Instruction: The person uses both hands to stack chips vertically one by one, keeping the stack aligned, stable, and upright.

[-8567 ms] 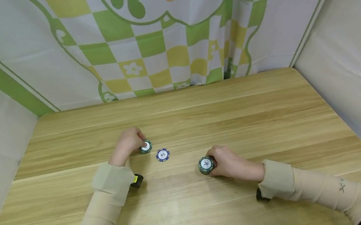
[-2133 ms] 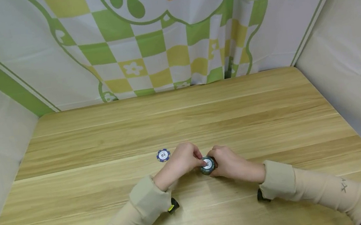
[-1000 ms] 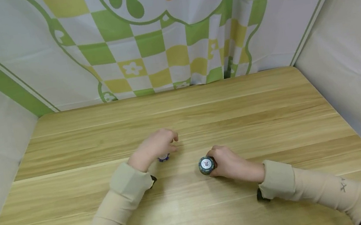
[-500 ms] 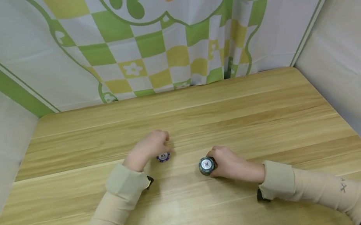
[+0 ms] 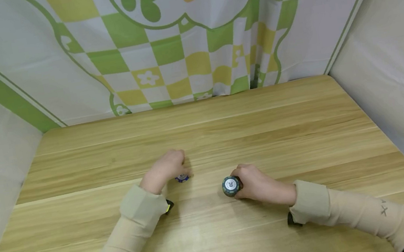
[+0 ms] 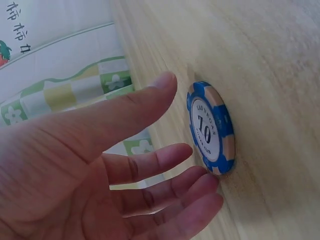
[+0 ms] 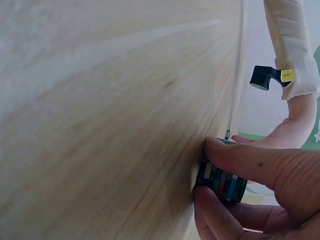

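Note:
A blue-and-white poker chip (image 5: 182, 178) marked 10 lies flat on the wooden table, partly covered by my left hand (image 5: 164, 170) in the head view. The left wrist view shows the chip (image 6: 206, 130) whole, with thumb and fingers spread beside it and nothing pinched between them. One or more fingertips come close to its edge; whether they touch it I cannot tell. My right hand (image 5: 259, 184) grips a stack of poker chips (image 5: 231, 185) by its sides, a green 20 chip on top. In the right wrist view the stack (image 7: 222, 182) stands on the table between thumb and fingers.
The wooden table (image 5: 212, 239) reaches back to a curtain (image 5: 172, 60) with green and yellow checks. White cloth walls stand at both sides. A black wrist camera (image 5: 169, 206) hangs below the left cuff, another (image 5: 293, 219) below the right.
Earlier, my left hand carried a green chip onto the stack. It then went back left to the blue chip and has lowered slightly over it. The right hand keeps its grip.

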The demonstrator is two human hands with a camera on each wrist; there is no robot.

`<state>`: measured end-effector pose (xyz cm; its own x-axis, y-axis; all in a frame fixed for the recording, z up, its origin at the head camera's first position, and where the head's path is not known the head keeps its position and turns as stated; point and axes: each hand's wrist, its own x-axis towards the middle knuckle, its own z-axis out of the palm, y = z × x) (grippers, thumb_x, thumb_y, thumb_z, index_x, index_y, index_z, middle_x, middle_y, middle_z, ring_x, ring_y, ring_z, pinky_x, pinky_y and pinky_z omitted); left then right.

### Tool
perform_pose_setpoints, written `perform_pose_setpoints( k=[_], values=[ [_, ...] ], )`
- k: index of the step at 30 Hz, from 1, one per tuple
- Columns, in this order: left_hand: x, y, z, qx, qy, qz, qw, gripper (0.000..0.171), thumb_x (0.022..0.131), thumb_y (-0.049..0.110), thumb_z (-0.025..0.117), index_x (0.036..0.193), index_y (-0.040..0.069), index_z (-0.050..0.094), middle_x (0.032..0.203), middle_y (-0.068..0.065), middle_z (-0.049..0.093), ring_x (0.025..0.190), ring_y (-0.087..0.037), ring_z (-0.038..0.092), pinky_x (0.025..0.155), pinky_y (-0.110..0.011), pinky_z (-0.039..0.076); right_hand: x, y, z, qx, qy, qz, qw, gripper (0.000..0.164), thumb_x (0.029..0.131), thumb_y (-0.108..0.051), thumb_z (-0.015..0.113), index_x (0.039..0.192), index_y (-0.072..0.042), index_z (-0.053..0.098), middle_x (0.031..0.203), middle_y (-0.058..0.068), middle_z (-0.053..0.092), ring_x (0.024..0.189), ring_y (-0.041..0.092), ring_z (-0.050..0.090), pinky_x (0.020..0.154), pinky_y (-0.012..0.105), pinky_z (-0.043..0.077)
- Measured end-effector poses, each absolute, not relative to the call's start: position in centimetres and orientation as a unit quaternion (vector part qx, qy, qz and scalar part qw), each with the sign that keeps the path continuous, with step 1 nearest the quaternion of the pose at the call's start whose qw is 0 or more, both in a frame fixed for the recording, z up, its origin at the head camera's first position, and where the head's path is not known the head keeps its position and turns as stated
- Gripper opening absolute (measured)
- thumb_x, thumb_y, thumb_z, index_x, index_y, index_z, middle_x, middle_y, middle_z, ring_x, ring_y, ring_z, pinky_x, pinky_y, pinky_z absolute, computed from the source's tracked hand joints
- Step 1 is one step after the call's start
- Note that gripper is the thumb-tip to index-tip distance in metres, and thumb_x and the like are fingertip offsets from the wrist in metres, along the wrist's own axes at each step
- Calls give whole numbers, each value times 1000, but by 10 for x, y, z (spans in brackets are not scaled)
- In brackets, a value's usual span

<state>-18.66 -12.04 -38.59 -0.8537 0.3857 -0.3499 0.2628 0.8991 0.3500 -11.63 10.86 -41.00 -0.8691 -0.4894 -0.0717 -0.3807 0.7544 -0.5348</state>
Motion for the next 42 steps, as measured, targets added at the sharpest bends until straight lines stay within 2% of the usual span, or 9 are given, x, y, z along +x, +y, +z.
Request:
perform_pose_setpoints(
  k=[8, 14, 30, 42],
  values=[
    [-186, -122, -385, 176, 952, 128, 213, 27, 70, 17, 75, 76, 5, 52, 72, -3, 52, 65, -16, 46, 58, -26, 39, -116, 108, -409, -229, 932, -261, 106, 39, 59, -4, 82, 93, 6, 63, 85, 10, 59, 81, 20, 58, 72, 31, 50],
    [-186, -123, -385, 181, 950, 128, 220, 23, 71, 16, 74, 79, 5, 55, 74, -2, 55, 66, -16, 48, 60, -27, 41, -116, 108, -408, -230, 933, -257, 105, 40, 60, -4, 82, 93, 6, 63, 85, 10, 60, 81, 20, 58, 73, 32, 50],
    [-187, -122, -384, 177, 946, 142, 229, 24, 70, 11, 73, 83, 5, 55, 82, -4, 54, 70, -18, 49, 61, -28, 42, -117, 109, -409, -232, 932, -257, 106, 39, 60, -4, 81, 93, 6, 63, 85, 10, 60, 81, 19, 58, 72, 31, 50],
    [-188, -123, -383, 190, 949, 151, 202, 17, 69, 1, 69, 79, 4, 55, 75, -4, 54, 67, -17, 49, 60, -27, 42, -116, 108, -408, -230, 933, -255, 106, 39, 60, -4, 82, 93, 6, 63, 85, 10, 60, 81, 20, 58, 72, 31, 50]
  ],
)
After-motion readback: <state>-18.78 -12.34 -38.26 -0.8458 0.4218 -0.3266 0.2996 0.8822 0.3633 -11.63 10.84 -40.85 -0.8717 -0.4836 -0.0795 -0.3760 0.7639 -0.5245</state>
